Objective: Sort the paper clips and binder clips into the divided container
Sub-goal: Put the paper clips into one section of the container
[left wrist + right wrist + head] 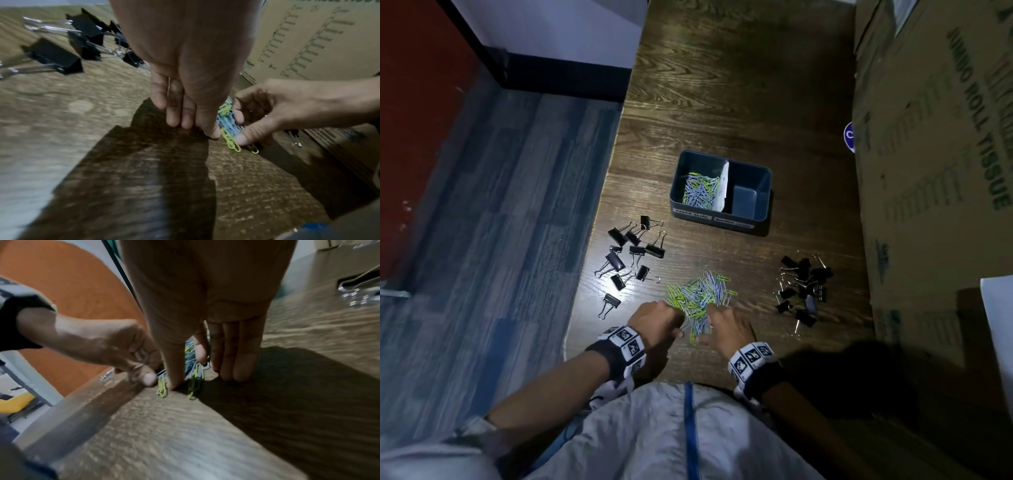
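Observation:
The dark divided container (753, 219) stands mid-table; its left compartment holds paper clips (700, 192) and its right one shows only a bare floor. A loose pile of green and blue paper clips (700, 293) lies near the front edge. My left hand (659, 317) stands at the pile's left with straight fingers (174, 116) down on the table and its thumb against the clips. My right hand (724, 325) is at the pile's right, where its thumb (174, 369) and a curled finger pinch a bunch of clips (195, 369). Black binder clips lie in a left group (631, 255) and a right group (803, 291).
A large cardboard box (935, 171) walls off the table's right side, close to the right binder clips. The table's left edge (599, 212) drops to a blue-grey floor just beside the left binder clips. Bare wooden tabletop (722, 85) extends behind the container.

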Available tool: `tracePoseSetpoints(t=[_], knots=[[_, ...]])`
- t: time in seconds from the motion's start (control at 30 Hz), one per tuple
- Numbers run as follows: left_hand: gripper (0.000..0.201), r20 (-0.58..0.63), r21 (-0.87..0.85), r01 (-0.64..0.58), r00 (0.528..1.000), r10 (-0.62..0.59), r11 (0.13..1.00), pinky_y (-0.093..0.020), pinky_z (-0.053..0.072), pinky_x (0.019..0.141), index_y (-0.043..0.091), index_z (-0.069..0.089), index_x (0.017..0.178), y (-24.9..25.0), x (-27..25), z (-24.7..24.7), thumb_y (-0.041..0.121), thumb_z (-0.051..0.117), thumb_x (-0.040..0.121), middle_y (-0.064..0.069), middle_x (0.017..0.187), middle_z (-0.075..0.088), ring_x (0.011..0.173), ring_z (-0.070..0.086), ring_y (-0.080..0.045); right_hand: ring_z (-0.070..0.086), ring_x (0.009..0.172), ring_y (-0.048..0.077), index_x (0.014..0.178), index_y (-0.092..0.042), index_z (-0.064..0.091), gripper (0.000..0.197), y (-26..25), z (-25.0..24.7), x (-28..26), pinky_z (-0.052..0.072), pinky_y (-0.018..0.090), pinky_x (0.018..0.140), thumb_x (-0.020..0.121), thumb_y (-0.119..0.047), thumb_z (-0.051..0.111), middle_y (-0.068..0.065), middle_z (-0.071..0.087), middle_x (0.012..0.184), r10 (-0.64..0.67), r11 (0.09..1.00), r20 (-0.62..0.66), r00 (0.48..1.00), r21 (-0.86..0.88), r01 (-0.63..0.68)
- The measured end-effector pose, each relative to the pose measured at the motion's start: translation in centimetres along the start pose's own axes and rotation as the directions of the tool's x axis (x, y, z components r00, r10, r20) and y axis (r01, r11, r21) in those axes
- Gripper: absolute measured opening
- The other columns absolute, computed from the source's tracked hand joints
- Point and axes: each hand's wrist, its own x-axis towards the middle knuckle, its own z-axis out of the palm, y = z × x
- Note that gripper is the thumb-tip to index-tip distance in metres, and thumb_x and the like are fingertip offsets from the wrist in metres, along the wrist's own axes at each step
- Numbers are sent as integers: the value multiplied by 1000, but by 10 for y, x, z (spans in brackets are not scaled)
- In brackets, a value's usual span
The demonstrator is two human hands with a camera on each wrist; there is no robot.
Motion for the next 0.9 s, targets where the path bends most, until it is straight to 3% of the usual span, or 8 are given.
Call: tracePoseSetpoints(t=[0.13,0.2,0.27,0.33,0.47,0.6,0.77,0.9], knots=[[15,-146,15,-21,989,23,1000,-27,43,61,26,57,86,1,10,1,39,64,85,4,85,61,79,62,-20,63,98,30,108,-19,47,48,-2,-6,4,54,43,78,78,-40,78,5,61,109,13,999,-103,995,42,-8],[48,-219,67,2,976,13,998,-32,46,67,22,58,111,-4,12,-3,56,68,79,-1,106,58,95,56,-20,56,104,29,113,-20,46,64,4,-14,5,52,42,81,68,-47,83,5,53,115,34,997,-191,981,75,-20],[91,-193,135,32,981,-6,990,-37,48,86,19,42,136,-7,19,-11,70,69,66,-5,129,48,114,46,-22,44,116,28,130,-22,41,91,12,-24,9,48,43,91,58,-56,86,6,42,126,50,998,-180,982,37,-44],[123,-76,158,41,997,-29,987,-48,30,112,20,13,152,-9,30,-17,75,70,58,-9,156,22,139,25,-27,29,132,30,150,-27,19,123,17,-30,15,41,47,106,53,-58,88,10,25,148,57,998,-81,995,-3,-57],[147,133,265,-16,991,-20,964,-52,3,117,21,-20,152,6,55,-26,69,79,54,-10,159,-22,147,-16,-31,-7,151,36,154,-32,-18,150,18,-19,27,10,55,121,53,-56,89,4,-22,164,21,995,66,998,-98,-14],[135,218,402,-38,974,-56,915,-51,10,118,16,-15,152,24,66,-21,49,83,66,-12,159,-21,147,-11,-37,5,151,33,158,-19,3,124,14,-10,25,16,51,121,69,-56,81,6,-3,167,3,991,-37,999,-134,-8],[80,12,218,-43,999,41,975,-38,46,96,16,27,148,21,53,-8,23,72,82,-9,147,33,128,36,-28,43,129,29,141,-26,47,74,17,-14,19,49,47,96,77,-37,80,5,43,146,-71,993,-185,980,-108,51],[57,-64,90,-46,997,52,995,-34,51,87,18,44,138,15,45,-9,18,68,87,-7,128,47,113,50,-24,56,115,27,127,-21,62,46,17,-20,20,54,41,90,83,-12,73,4,55,129,-88,994,-203,975,-86,71]])
